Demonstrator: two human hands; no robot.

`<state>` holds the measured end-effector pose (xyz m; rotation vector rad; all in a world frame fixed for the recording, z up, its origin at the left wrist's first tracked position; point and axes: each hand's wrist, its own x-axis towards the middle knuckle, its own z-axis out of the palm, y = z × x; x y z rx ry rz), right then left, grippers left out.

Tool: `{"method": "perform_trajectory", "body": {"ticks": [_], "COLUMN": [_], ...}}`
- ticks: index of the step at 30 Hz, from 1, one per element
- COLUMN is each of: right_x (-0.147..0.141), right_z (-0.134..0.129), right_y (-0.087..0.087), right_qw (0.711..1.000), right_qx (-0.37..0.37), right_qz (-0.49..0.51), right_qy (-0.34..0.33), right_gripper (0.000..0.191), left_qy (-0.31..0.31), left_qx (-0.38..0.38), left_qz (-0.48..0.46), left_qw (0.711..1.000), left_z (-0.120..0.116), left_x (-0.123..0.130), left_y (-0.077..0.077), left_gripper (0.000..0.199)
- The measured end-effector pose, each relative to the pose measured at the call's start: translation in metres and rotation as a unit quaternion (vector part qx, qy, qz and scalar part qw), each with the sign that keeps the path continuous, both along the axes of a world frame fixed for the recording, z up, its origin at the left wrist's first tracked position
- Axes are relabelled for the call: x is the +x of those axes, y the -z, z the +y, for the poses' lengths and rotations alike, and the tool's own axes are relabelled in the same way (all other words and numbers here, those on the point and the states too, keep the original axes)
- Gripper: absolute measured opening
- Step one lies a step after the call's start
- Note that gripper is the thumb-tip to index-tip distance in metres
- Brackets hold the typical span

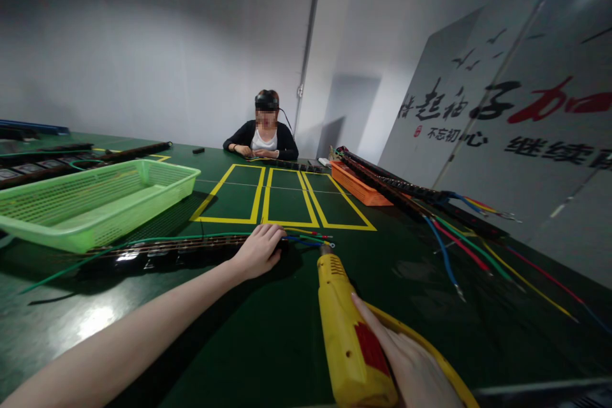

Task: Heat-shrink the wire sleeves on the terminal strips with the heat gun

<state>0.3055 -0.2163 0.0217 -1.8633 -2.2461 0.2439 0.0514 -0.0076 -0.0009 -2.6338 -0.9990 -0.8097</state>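
A yellow heat gun (349, 325) is gripped in my right hand (411, 357), its metal nozzle (326, 249) pointing away from me. Just past the nozzle are the ends of several coloured wires (310, 239), one with a ring terminal. My left hand (261, 248) is closed around the near end of a long dark wiring harness (182, 252), where those wires come out. A green wire (95, 261) runs along the harness and trails off to the left. The undersides of my left fingers are hidden.
A green basket (138, 223) stands at left, near more dark strips (43, 169). An orange basket (361, 188) at right carries harnesses with dangling wires (449, 261). Yellow tape (261, 194) marks the green table. Opposite sits a person (262, 134), hands on the table.
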Motion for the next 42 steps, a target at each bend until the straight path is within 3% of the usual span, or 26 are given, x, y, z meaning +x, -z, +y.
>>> {"method": "perform_trajectory", "body": {"ticks": [10, 16, 23, 28, 34, 42], "right_x": [-0.001, -0.016, -0.038, -0.058, -0.078, -0.08], "right_z": [0.0, 0.001, 0.006, 0.011, 0.018, 0.02], "right_y": [-0.002, -0.004, -0.004, -0.01, -0.007, -0.007], "right_qw": [1.0, 0.998, 0.996, 0.997, 0.998, 0.999], "right_qx": [0.024, -0.022, -0.019, -0.026, 0.021, 0.008], "right_qz": [0.004, 0.009, 0.018, 0.021, 0.046, 0.047], "right_qy": [-0.008, 0.051, 0.08, 0.071, 0.022, 0.012], "right_gripper": [0.115, 0.115, 0.112, 0.115, 0.116, 0.116], "left_qy": [0.001, 0.003, 0.0, -0.002, -0.007, -0.009], "left_qx": [0.002, 0.0, -0.017, -0.023, -0.02, -0.02], "left_qz": [-0.009, -0.007, 0.001, -0.002, 0.0, 0.007], "left_qw": [1.0, 1.0, 1.0, 1.0, 1.0, 1.0], "left_z": [0.002, 0.0, -0.002, -0.001, 0.0, 0.001], "left_x": [0.0, 0.0, 0.0, 0.0, 0.001, 0.001], "left_y": [0.002, 0.001, -0.002, -0.001, 0.0, 0.0], "left_gripper": [0.032, 0.034, 0.042, 0.044, 0.043, 0.046]}}
